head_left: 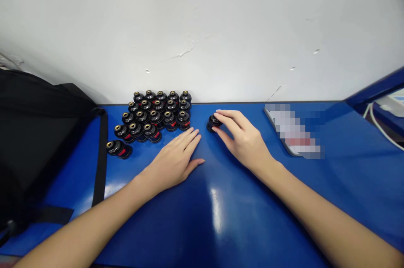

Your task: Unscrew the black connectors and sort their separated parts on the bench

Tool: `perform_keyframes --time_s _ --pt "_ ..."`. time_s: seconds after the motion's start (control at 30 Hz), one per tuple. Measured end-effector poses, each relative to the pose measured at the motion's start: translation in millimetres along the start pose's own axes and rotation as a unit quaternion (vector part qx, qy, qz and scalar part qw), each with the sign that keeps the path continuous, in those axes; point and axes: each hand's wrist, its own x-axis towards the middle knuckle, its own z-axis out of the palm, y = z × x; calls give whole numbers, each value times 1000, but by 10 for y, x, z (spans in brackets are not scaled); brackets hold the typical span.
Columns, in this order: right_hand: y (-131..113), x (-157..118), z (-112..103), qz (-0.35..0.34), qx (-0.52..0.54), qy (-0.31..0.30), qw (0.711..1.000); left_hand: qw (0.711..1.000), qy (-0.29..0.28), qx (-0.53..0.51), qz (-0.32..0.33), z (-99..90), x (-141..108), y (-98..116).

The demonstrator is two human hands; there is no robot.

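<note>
My right hand (244, 139) has its thumb and fingers around a small black cylindrical part (213, 122) that stands on the blue table, right of the others. Its top is partly covered by my fingers. My left hand (176, 156) lies low over the table, fingers stretched out and holding nothing. Its fingertips are near the front right of a group of similar black parts (154, 118), which have brass-coloured holes on top and red labels. One part (119, 149) sits apart at the group's front left, leaning somewhat.
A black bag (41, 133) with a strap (101, 154) covers the left of the blue table (189, 226). A phone-like flat object (288, 131), blurred out, lies to the right. The white wall (202, 32) rises behind. A white cable (383, 127) hangs at the far right.
</note>
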Motion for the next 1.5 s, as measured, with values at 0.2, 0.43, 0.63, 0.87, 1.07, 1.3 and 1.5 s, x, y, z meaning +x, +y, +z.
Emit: perform_keyframes --time_s 0.2,0.43,0.63,0.87,1.07,1.3,1.5 --pt "-9 135 99 15 -11 -40 999 1000 0 14 0 17 -5 -3" --pt "184 476 365 -2 33 -48 998 1000 -6 19 6 3 1 -5" --pt "289 609 522 -4 82 -36 996 1000 -9 21 5 16 -5 -10" --pt "339 616 611 -5 88 -25 996 999 -29 33 2 10 -1 -12" --pt "256 614 463 7 72 -71 995 999 -43 28 -9 9 -2 -11" --pt "-110 27 0 35 3 -190 981 998 -59 34 -5 13 -33 10" --pt "-136 -357 -61 5 -39 -261 965 997 -74 32 -5 10 -55 19"
